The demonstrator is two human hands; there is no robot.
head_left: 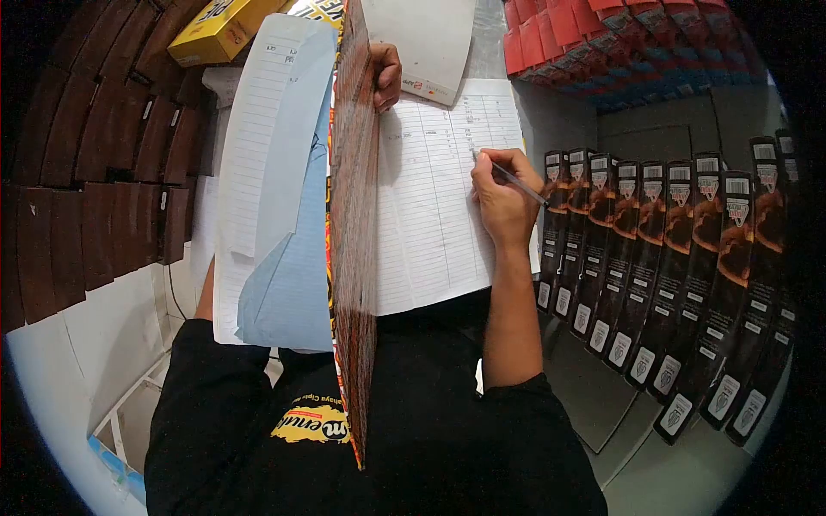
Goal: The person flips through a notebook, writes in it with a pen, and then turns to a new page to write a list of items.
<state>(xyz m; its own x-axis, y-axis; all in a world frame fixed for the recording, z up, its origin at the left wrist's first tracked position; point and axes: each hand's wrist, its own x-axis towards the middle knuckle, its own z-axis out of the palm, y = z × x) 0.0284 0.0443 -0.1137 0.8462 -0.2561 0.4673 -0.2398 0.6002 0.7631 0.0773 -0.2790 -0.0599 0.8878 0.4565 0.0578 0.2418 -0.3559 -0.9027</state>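
Observation:
An open ruled notebook (430, 198) lies in front of me, with handwritten columns on its right page. My right hand (508, 198) is closed around a pen (518, 184), whose tip meets the page near the upper middle. My left hand (385, 77) shows curled fingers at the top of the notebook, beside a tall panel. What they hold, if anything, is hidden. The panel (354, 198), brown-grey and streaked with a red-yellow printed edge, cuts across the notebook and hides most of my left forearm. Left of it are loose blue sheets (288, 292) and a white lined page (258, 129).
Stacked brown boxes (103, 146) line the left side, with a yellow box (219, 33) near the top. A white carton piece (422, 43) touches the notebook's far edge. Red packets (585, 39) sit at the upper right. Several tall black packages (654, 258) stand at right.

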